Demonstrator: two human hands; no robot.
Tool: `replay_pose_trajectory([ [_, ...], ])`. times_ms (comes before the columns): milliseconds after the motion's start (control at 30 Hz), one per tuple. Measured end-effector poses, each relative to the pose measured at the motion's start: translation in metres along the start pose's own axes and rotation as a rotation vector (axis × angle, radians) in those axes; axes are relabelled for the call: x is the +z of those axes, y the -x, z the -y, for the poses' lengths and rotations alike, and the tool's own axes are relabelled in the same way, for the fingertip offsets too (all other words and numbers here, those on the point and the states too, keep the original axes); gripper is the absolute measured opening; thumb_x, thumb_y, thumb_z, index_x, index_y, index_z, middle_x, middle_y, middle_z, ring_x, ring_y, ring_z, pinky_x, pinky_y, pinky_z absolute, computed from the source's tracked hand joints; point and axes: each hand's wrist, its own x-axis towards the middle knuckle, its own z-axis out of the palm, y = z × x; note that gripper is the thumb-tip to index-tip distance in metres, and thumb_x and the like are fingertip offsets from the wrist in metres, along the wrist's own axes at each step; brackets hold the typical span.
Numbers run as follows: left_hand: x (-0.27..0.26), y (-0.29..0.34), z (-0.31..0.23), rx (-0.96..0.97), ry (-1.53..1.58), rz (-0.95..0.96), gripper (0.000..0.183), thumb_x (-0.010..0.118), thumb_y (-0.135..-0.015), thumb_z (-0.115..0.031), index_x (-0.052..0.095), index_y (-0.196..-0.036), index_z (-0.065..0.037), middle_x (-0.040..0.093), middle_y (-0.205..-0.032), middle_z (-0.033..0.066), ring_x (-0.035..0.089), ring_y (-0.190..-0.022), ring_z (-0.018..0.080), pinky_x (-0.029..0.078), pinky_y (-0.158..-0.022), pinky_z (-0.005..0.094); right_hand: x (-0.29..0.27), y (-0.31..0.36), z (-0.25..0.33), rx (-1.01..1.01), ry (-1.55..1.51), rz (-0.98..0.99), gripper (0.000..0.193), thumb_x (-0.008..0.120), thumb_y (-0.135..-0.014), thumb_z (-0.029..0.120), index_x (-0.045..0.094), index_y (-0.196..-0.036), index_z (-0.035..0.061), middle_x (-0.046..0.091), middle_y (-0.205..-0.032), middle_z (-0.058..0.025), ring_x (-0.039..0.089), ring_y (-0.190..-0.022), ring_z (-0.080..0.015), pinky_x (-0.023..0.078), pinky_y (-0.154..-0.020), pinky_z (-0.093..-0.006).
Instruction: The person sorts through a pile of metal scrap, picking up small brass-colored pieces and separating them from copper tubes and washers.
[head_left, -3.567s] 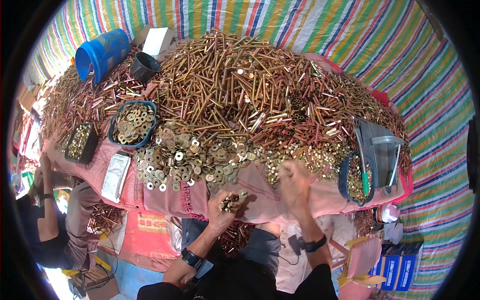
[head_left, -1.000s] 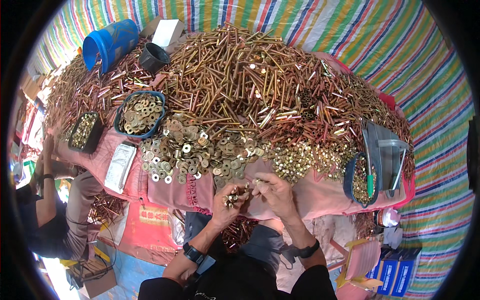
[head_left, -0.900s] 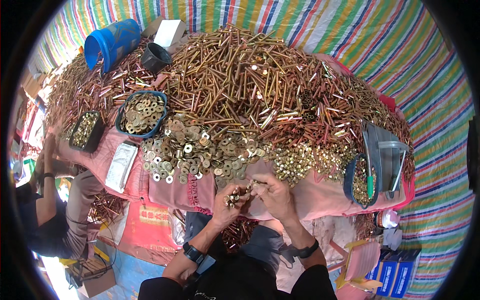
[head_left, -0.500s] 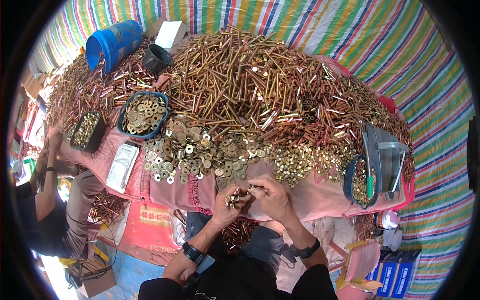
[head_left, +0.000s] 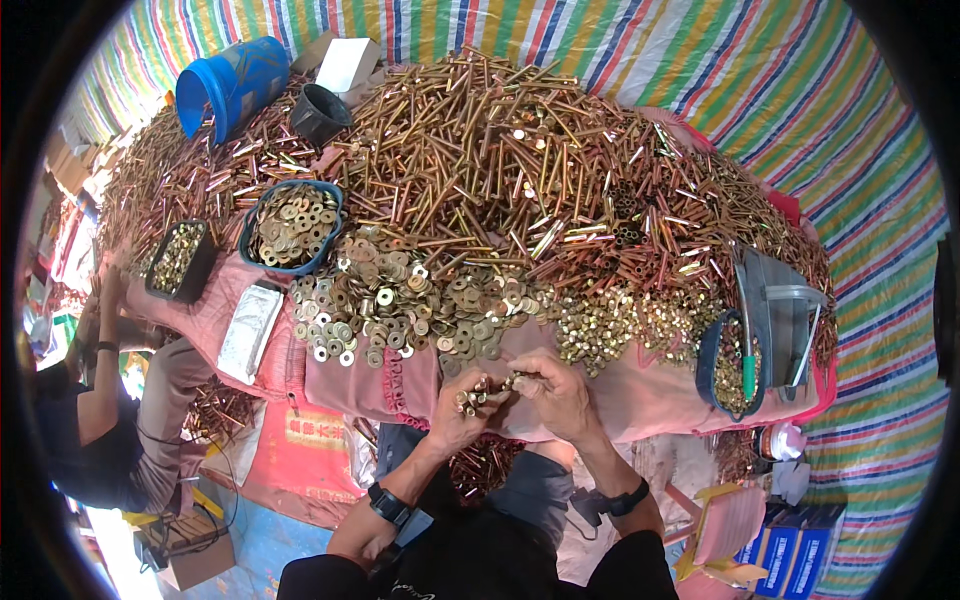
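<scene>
Over the near edge of the pink cloth, my left hand (head_left: 457, 418) is closed around a small bunch of brass-coloured bolts (head_left: 471, 399), their ends facing up. My right hand (head_left: 556, 397) meets it from the right, thumb and fingers pinched at the tip of one bolt; a small part, perhaps a nut, is mostly hidden there. Just beyond the hands lie loose flat washers (head_left: 400, 310) and, to the right, a spread of small gold nuts (head_left: 610, 322). Behind these rises a big heap of long bolts and sleeves (head_left: 480, 170).
A blue tub of washers (head_left: 293, 228), a dark tray of nuts (head_left: 180, 262) and a silver packet (head_left: 250, 332) lie left. A nut basket (head_left: 728, 372) and grey scoop (head_left: 785, 315) stand right. A blue bucket (head_left: 232, 88) lies tipped far left. A co-worker's arm (head_left: 105, 340) reaches in.
The whole view has shifted slightly. My hands stay together at nearly the same spot, with the right fingertips moving a little at the bolt tip.
</scene>
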Motion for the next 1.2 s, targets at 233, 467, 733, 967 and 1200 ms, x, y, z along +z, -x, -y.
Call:
replay_pose_trajectory([
  [233, -0.002, 0.002, 0.000, -0.024, -0.010, 0.012, 0.024, 0.068, -0.092, 0.005, 0.069, -0.115, 0.000, 0.065, -0.099, 0.0085, 0.066, -0.086, 0.0187, 0.053, -0.076, 0.0312, -0.001, -0.003, 0.002, -0.237, 0.259, -0.005, 0.022, 0.075, -0.094, 0.003, 0.072, -0.115, 0.0002, 0.070, -0.106, -0.0099, 0.069, -0.094, -0.0215, 0.054, -0.081, -0.0310],
  [467, -0.001, 0.000, -0.008, -0.038, -0.005, 0.012, 0.022, 0.071, -0.094, 0.002, 0.070, -0.116, 0.000, 0.066, -0.099, 0.0097, 0.067, -0.089, 0.0208, 0.054, -0.079, 0.0338, -0.003, -0.003, 0.002, -0.032, 0.054, 0.008, 0.023, 0.075, -0.091, -0.001, 0.072, -0.114, 0.0019, 0.070, -0.105, -0.0117, 0.070, -0.094, -0.0236, 0.056, -0.080, -0.0342],
  [733, -0.002, 0.000, -0.005, -0.071, -0.038, 0.011, 0.020, 0.074, -0.094, 0.000, 0.070, -0.113, 0.000, 0.065, -0.097, 0.0103, 0.066, -0.087, 0.0226, 0.053, -0.077, 0.0342, -0.007, -0.005, 0.003, -0.092, 0.145, 0.042, 0.024, 0.073, -0.091, -0.001, 0.070, -0.114, 0.0015, 0.068, -0.107, -0.0121, 0.069, -0.097, -0.0276, 0.055, -0.081, -0.0356],
  [967, -0.001, 0.000, 0.001, -0.040, 0.035, 0.025, 0.020, 0.074, -0.093, 0.002, 0.070, -0.113, 0.001, 0.064, -0.098, 0.0082, 0.065, -0.088, 0.0184, 0.052, -0.077, 0.0314, -0.008, -0.003, 0.002, -0.161, 0.157, 0.022, 0.024, 0.074, -0.092, 0.000, 0.071, -0.116, 0.0023, 0.068, -0.106, -0.0121, 0.069, -0.093, -0.0274, 0.056, -0.081, -0.0357],
  [1200, -0.002, 0.000, -0.004, -0.064, 0.017, 0.017, 0.017, 0.073, -0.095, 0.000, 0.070, -0.112, 0.001, 0.064, -0.099, 0.0075, 0.064, -0.086, 0.0168, 0.053, -0.075, 0.0308, -0.007, -0.009, 0.017, -0.280, 0.318, 0.015, 0.022, 0.077, -0.092, 0.005, 0.072, -0.112, 0.0025, 0.070, -0.104, -0.0116, 0.072, -0.088, -0.0252, 0.057, -0.075, -0.0364],
])
